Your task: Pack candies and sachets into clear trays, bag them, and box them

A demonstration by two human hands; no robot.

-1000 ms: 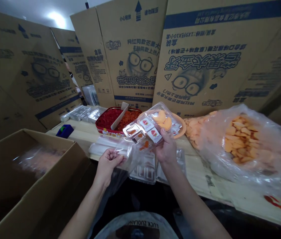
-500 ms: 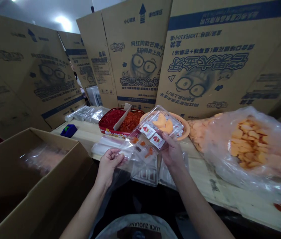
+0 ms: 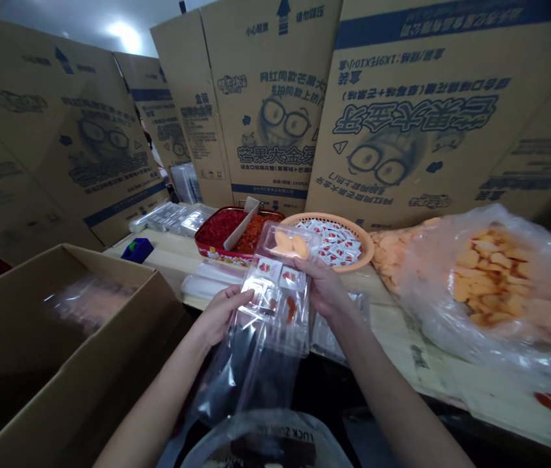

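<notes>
In front of me I hold a clear compartmented plastic tray (image 3: pixel 275 270) in the head view. Orange chip-like pieces (image 3: pixel 291 244) lie in its far end, two printed white sachets (image 3: pixel 280 273) in the middle, and small red and dark bits nearer me. My right hand (image 3: pixel 321 286) grips its right side. At its lower left my left hand (image 3: pixel 227 313) pinches a clear plastic bag (image 3: pixel 243 370), which hangs down around the tray's near end. How far the bag covers the tray is hard to tell.
A red tin (image 3: pixel 221 250) with divided red bits and an orange basket (image 3: pixel 366 242) of sachets stand behind. To the right sits a large bag of orange pieces (image 3: pixel 490 279). An open carton (image 3: pixel 75 364), a blue tape dispenser (image 3: pixel 137 249) and stacked clear trays (image 3: pixel 173 220) are left.
The tray has come down and left, toward me, and sits straighter, uncovering the basket's sachets. My left hand has moved in to its edge, and the bag now hangs down below it.
</notes>
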